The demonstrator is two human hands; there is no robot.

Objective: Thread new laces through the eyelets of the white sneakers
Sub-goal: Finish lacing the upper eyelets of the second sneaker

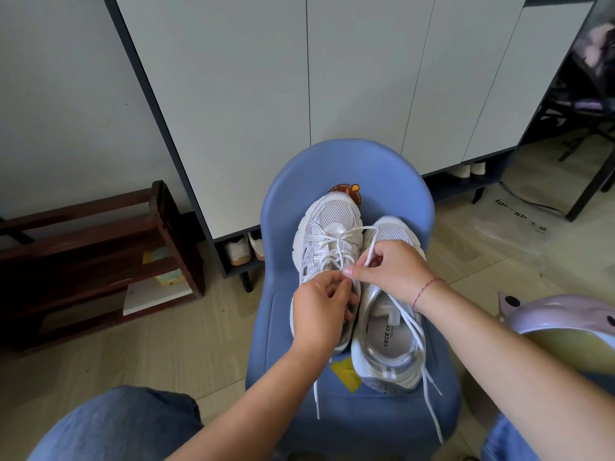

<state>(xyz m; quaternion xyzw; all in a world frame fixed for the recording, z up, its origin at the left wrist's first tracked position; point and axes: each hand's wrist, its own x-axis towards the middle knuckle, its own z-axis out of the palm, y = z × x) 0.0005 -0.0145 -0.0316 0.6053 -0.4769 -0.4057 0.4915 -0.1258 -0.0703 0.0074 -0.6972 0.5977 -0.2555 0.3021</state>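
Lace (pixel 357 229) in grip of left hand (pixel 321 311) and right hand (pixel 392 271) over sneaker (pixel 332 211)

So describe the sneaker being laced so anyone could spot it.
Start at the blue chair before the white cabinet. Two white sneakers sit on it; take the left sneaker, toe nearer the backrest. Its laces are crisscrossed, while those of the right sneaker lie loose.

The left hand (pixel 319 311) hides the top eyelets of the laced white mesh sneaker (pixel 332 214); a lilac plastic object (pixel 559 314) is cropped
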